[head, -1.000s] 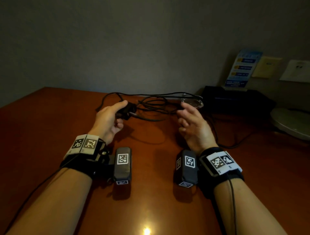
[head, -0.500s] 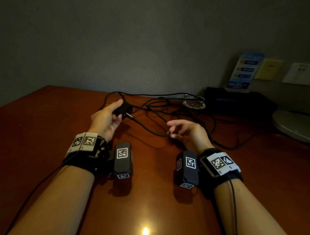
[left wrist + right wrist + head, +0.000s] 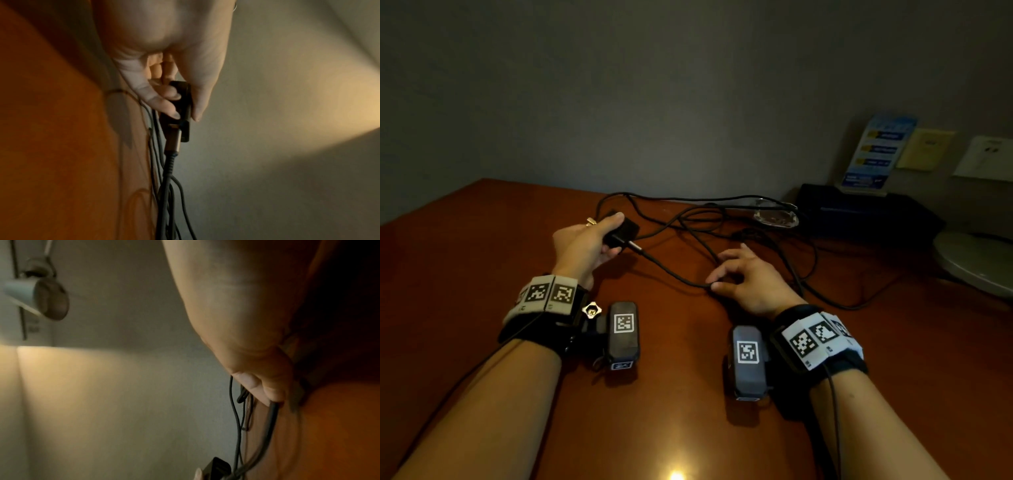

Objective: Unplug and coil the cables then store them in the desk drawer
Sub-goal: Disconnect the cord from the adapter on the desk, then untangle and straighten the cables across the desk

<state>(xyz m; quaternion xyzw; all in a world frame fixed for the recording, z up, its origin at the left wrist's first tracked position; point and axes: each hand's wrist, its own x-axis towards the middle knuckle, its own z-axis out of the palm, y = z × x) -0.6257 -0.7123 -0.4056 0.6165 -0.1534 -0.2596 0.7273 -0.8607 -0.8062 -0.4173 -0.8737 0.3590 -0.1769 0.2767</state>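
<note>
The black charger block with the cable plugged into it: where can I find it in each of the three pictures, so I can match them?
Head view: upper left of centre, the charger block held in the left hand above the desk.
Left wrist view: centre, the block pinched between the thumb and fingers.
Right wrist view: bottom edge, right of centre.
Shared landmark: the cable running from the block to the right hand.

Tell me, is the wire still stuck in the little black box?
Plugged in: the metal plug sits inside the black adapter that the left hand holds.
</note>
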